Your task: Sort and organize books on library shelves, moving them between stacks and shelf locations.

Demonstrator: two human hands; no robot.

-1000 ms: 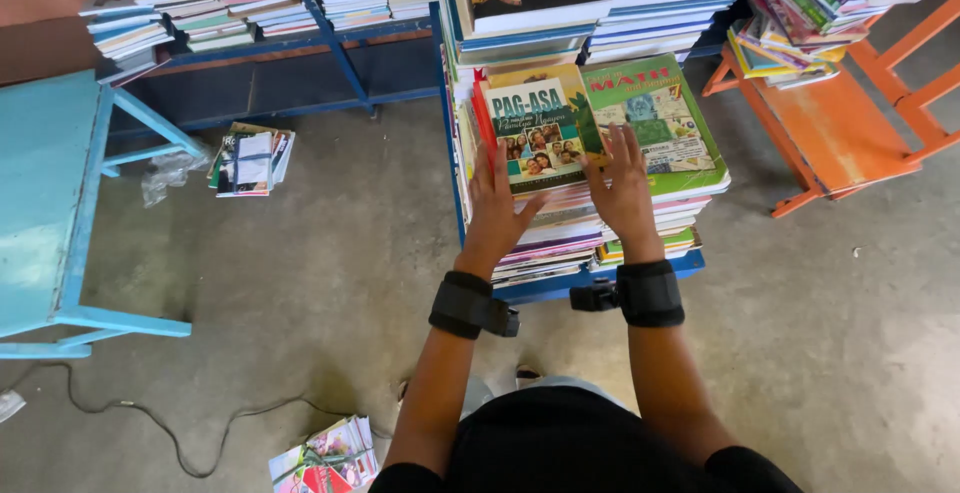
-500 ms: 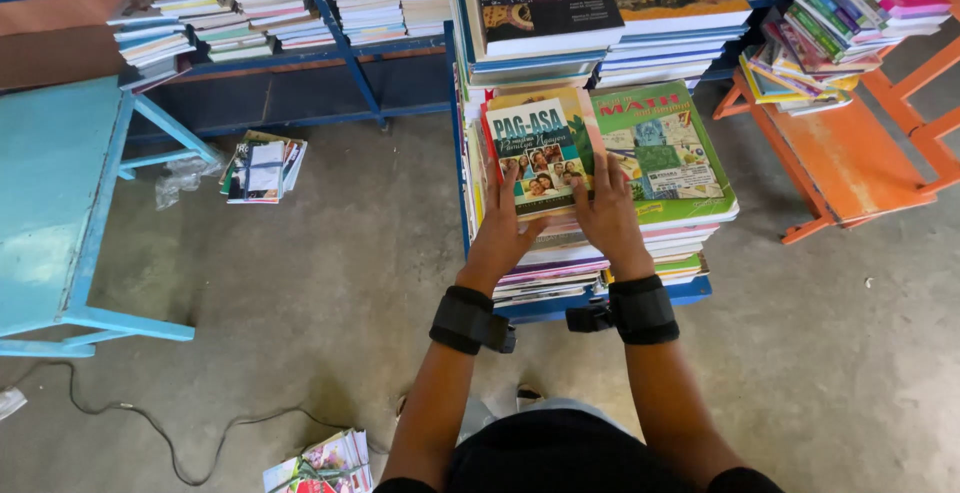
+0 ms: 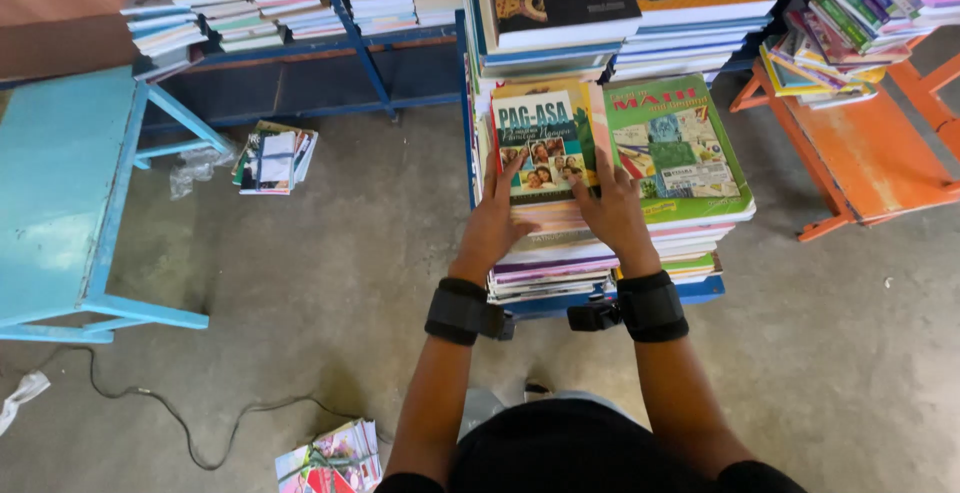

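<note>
Item, far left: a pale blue tabletop [image 3: 60, 183] on blue legs, with a dark cable [image 3: 150, 403] trailing over the concrete floor [image 3: 340, 253] beneath it and a scrap of clear plastic [image 3: 195, 168] lying near; the cable was a likely snag for a foot. Item: a tied bundle of booklets [image 3: 272, 158] lay on the floor below the blue shelf [image 3: 345, 28], and a second bundle [image 3: 335, 458] lay near the person's left knee, either one easy to tread on. Item, centre: the left hand [image 3: 497, 225], grip spread flat, pressed on the near left edge of a green-and-white book [image 3: 540, 143] with small photographs on its cover; a black wrist strap [image 3: 462, 310] sat behind it. The book lay on top of a tall stack [image 3: 560, 253] on the lowest shelf. The right hand [image 3: 612, 211], grip likewise spread, fingers flat on the book's right edge, touched the neighbouring green book [image 3: 675, 143]. The stack's layers stood uneven and overhung the shelf's front lip; in my judgement a sideways push could have slid the upper books off onto the floor, and the thin cover could have creased under the fingers. Item, right: an orange bench [image 3: 870, 158] bore a leaning pile of books [image 3: 850, 18], itself apt to spill if bumped.
</note>
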